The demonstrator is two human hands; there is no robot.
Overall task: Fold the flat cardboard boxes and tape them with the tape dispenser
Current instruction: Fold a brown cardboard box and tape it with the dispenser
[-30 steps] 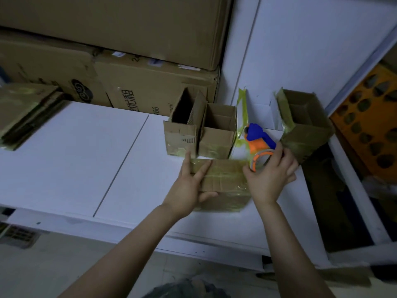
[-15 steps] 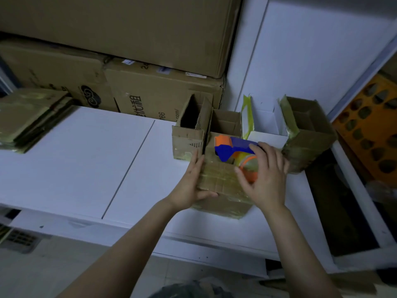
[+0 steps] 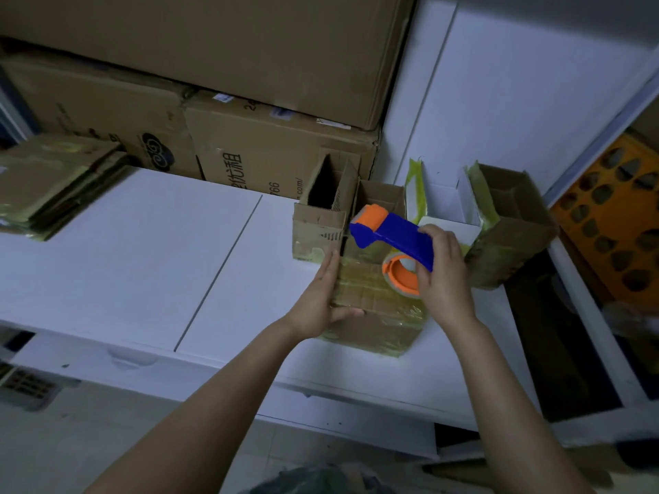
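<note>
A small folded cardboard box [image 3: 371, 308] covered in shiny tape sits on the white table [image 3: 142, 251] in front of me. My left hand [image 3: 321, 297] holds its left side, fingers straight along the wall and thumb on the front face. My right hand [image 3: 445, 276] grips a blue and orange tape dispenser [image 3: 392, 240] above the box's top, its orange roller end pointing up and left, the tape roll just over the box's right part.
Two open small boxes [image 3: 321, 222] stand right behind, a white box [image 3: 442, 205] and a brown open box [image 3: 510, 222] to the right. Flat cardboard blanks [image 3: 53, 180] are stacked far left. Large cartons [image 3: 249, 151] line the back. An orange tray [image 3: 613, 215] lies at the right.
My right hand carried the dispenser from the box's right end up and left over the top, tilting it. The left hand slid from the top to the box's left side.
</note>
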